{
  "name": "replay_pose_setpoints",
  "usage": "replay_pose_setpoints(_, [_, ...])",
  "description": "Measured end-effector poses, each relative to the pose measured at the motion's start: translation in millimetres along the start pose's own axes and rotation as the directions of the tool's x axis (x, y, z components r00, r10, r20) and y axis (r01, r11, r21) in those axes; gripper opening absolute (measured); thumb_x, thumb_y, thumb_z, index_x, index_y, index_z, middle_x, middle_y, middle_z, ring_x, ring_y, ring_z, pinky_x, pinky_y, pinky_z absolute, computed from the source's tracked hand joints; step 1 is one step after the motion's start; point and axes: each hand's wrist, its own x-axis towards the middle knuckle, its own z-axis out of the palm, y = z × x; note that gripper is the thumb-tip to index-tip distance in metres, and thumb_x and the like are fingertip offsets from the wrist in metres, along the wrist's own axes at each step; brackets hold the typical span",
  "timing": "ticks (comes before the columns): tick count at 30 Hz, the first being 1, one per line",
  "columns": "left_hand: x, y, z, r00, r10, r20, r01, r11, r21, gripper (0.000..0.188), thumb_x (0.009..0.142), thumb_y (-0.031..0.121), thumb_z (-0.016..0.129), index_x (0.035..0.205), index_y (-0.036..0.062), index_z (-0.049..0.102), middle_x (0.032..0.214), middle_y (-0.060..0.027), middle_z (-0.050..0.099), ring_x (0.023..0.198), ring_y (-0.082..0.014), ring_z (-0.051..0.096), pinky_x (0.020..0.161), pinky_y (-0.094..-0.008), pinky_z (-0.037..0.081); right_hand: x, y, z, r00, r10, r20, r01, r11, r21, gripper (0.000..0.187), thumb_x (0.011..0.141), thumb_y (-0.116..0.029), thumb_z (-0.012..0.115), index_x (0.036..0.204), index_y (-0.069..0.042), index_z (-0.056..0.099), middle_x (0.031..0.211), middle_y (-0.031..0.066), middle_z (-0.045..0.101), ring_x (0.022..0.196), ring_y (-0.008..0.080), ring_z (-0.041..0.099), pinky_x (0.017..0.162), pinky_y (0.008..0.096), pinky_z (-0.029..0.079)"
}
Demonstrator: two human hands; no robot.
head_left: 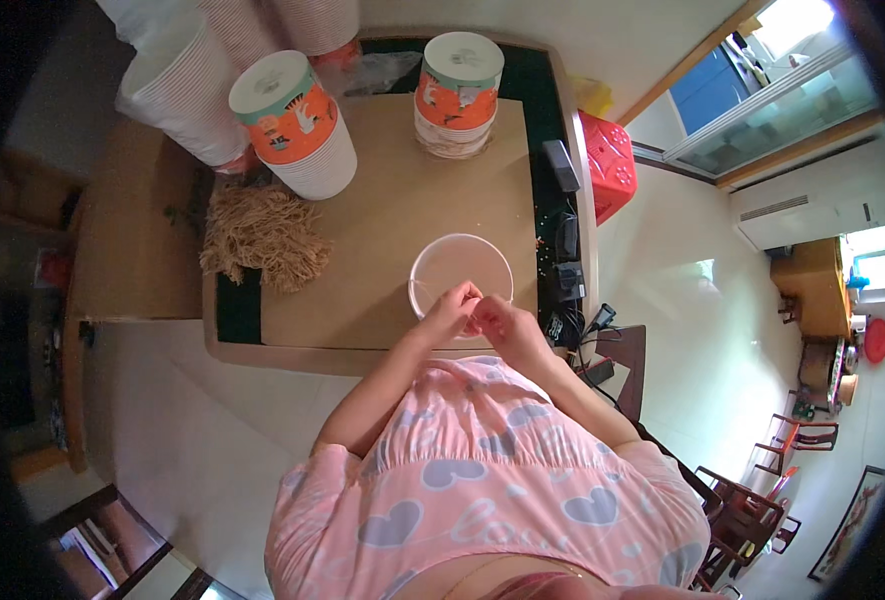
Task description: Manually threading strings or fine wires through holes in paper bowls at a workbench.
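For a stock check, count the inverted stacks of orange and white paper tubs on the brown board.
2: left stack, behind the tan fibre bundle; right stack, far side of the board. None seem hidden.

R edge of surface: row of dk adapters, blk cables tangled nr lower corner. Just beyond edge: red plastic stool, patterned; yellow bag nr it. Floor pale, glossy, w/ bright reflections. Upper R: glass panel in frame, blue panel nr it. Far R: white cabinet w/ vent grille; wooden cabinet; red round basin. Lower R: dk wooden chairs, framed pic on wall. Low L: pale upright items, kind unclear.
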Motion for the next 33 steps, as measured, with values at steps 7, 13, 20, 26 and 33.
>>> replay_pose_setpoints(7, [9, -19, -8, 0.991, -0.131, -0.005, 0.128, 0.971, -0.201, 0.013, 0.090, 0.016, 0.045, 0.091, 0.0037, 0.050, 0.069, -0.0037, 0.052, 0.051, -0.0105, 0.049, 0.042, -0.0248, 0.039, 12, 5, -5, 0.992, 0.094, 0.087, -0.069, 0.965, -0.253, 0.018, 0.079, -0.001, 0.056, 0.097, -0.003, 0.056, 0.078, 0.0156, 0.063, 0.072, 0.0338, 0.062, 0.063, 0.0367, 0.050])
replay_pose_setpoints(13, [12, -32, -15, 0.994, 0.103, -0.043, -0.104, 0.995, -0.010, 0.009, 0.090, 0.010, 0.044, 0.088, 0.0037, 0.049, 0.063, -0.0022, 0.049, 0.048, -0.0089, 0.047, 0.042, -0.0248, 0.037, 49, 27, -23, 0.998, -0.059, -0.021, 0.047, 0.920, -0.389, 0.014, 0.083, -0.015, 0.057, 0.094, -0.008, 0.061, 0.079, 0.0140, 0.063, 0.070, 0.0317, 0.063, 0.062, 0.0369, 0.050])
replay_pose_setpoints(20, [8, -16, -17, 0.987, 0.115, -0.110, -0.106, 0.990, 0.089, 0.006, 0.090, 0.005, 0.045, 0.087, 0.0035, 0.050, 0.064, -0.0018, 0.050, 0.051, -0.0081, 0.048, 0.045, -0.0235, 0.038, 45, 58, -21, 0.952, 0.161, 0.262, 0.002, 0.848, -0.530, 0.019, 0.078, -0.030, 0.063, 0.087, -0.013, 0.062, 0.070, 0.0065, 0.065, 0.065, 0.0259, 0.063, 0.059, 0.0354, 0.049])
replay_pose_setpoints(26, [11, -22, -21, 0.981, 0.172, -0.092, -0.175, 0.984, -0.026, 0.005, 0.089, 0.008, 0.050, 0.089, 0.0027, 0.051, 0.062, -0.0004, 0.051, 0.053, -0.0078, 0.048, 0.046, -0.0236, 0.039, 44, 49, -20, 0.952, 0.139, 0.271, -0.015, 0.909, -0.416, 0.018, 0.079, -0.029, 0.059, 0.086, -0.012, 0.062, 0.073, 0.0109, 0.064, 0.069, 0.0308, 0.063, 0.062, 0.0414, 0.049])
replay_pose_setpoints(33, [-6, 0, -28, 0.943, 0.327, 0.064, -0.316, 0.819, 0.480, 0.010, 0.079, 0.009, 0.064, 0.082, 0.0033, 0.056, 0.065, -0.0016, 0.053, 0.055, -0.0094, 0.051, 0.049, -0.0240, 0.041, 39, 49, -17, 0.974, 0.184, 0.135, -0.121, 0.917, -0.379, 0.015, 0.078, -0.019, 0.060, 0.084, -0.006, 0.062, 0.070, 0.0103, 0.064, 0.066, 0.0255, 0.064, 0.061, 0.0330, 0.050])
